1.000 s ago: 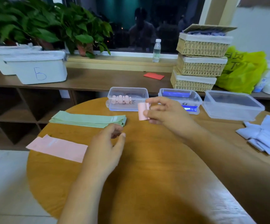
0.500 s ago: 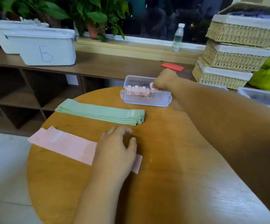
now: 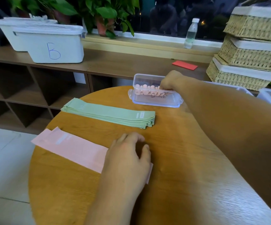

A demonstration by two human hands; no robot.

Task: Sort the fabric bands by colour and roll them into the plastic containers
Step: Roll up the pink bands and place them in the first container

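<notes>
Since a moment ago the right hand (image 3: pixel 170 82) has dipped lower into the clear plastic container (image 3: pixel 155 103), fingertips among the pink rolls (image 3: pixel 145 90); I cannot tell if it grips one. At lower centre, the left hand (image 3: pixel 128 159) rests flat and relaxed on the pink band (image 3: pixel 69 148). Beyond it lie the folded green bands (image 3: pixel 108 115), with the container behind them at upper centre.
</notes>
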